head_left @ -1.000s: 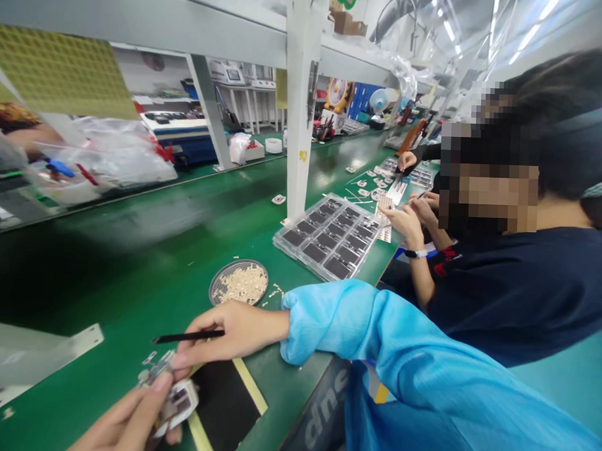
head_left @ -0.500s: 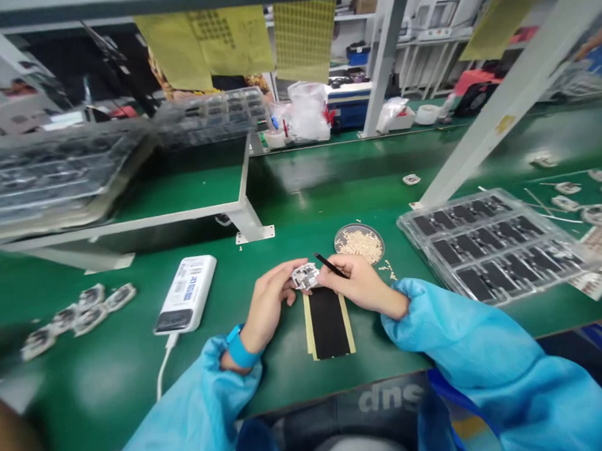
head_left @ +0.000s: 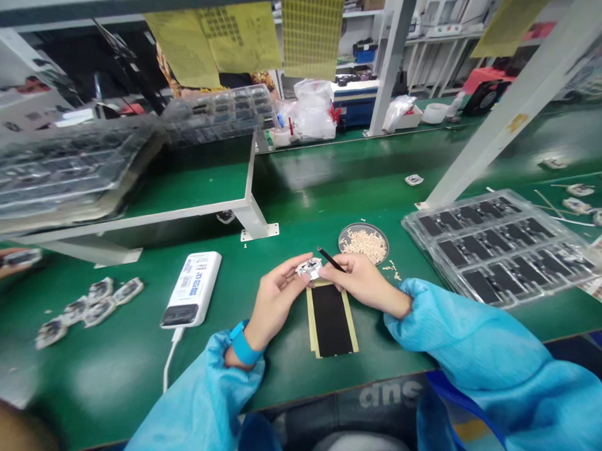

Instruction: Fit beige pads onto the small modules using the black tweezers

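Note:
Between its thumb and fingers my left hand (head_left: 277, 292) holds a small white-and-silver electronic part (head_left: 310, 266). My right hand (head_left: 367, 280) is closed around slim black tweezers (head_left: 330, 259), whose back end points up to the left; their tips are hidden. The right fingertips meet the right side of the part. Directly below both hands a black pad (head_left: 333, 322) edged with yellow strips lies on the green table. Just beyond the right hand stands a round dish (head_left: 363, 244) of tiny beige pieces, with several spilled beside it.
On the left are a white power bank (head_left: 193, 291) with a cable and several similar parts (head_left: 101, 302). Another person's hand (head_left: 3, 262) holds a part at the far left. A clear tray (head_left: 492, 248) of black pieces lies right, near a slanted post (head_left: 502, 107). A raised shelf (head_left: 194, 176) stands back left.
My left thumb has come over the face of the electronic part, which now sits tilted. The other person's hand with a part has come into view at the left. The view has shifted slightly.

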{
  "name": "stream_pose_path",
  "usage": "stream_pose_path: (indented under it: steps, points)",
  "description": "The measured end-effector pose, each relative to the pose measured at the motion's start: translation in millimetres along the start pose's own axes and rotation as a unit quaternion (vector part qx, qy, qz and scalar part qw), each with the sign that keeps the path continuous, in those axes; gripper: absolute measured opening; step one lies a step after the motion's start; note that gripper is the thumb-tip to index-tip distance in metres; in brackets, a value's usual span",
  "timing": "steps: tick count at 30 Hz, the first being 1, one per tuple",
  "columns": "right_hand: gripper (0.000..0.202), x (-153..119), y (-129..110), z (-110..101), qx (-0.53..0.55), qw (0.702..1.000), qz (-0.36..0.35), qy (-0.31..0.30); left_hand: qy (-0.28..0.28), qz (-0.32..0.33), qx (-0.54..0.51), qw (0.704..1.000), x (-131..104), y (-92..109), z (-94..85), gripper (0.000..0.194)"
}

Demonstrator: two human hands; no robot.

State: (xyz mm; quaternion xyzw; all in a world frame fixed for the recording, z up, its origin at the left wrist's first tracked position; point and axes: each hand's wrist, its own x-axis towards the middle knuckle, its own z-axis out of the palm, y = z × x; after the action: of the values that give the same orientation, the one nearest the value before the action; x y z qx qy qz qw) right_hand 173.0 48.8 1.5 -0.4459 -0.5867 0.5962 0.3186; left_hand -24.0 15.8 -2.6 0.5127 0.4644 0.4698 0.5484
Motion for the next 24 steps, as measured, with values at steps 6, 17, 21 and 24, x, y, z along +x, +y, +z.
stream_pose_path:
  steps: [6,17,21,24]
  points:
    - [0.040,1.0,1.0,-1.5,-0.004,1.000,0.005,0.013,-0.008,0.015,0.073,0.997,1.0,-9.2,0.3,0.057]
    - [0.036,2.5,5.2,-1.2,-0.020,1.000,-0.001,0.012,0.032,0.075,0.209,0.974,-2.0,-8.8,-0.1,0.049]
    - [0.035,2.1,8.5,0.1,-0.030,0.998,-0.037,0.046,0.054,0.071,0.189,0.978,-2.8,-7.3,0.3,0.049]
    - [0.038,1.6,11.5,2.1,-0.014,0.995,-0.077,0.063,0.019,0.005,0.033,0.999,-1.1,-6.2,2.1,0.055]
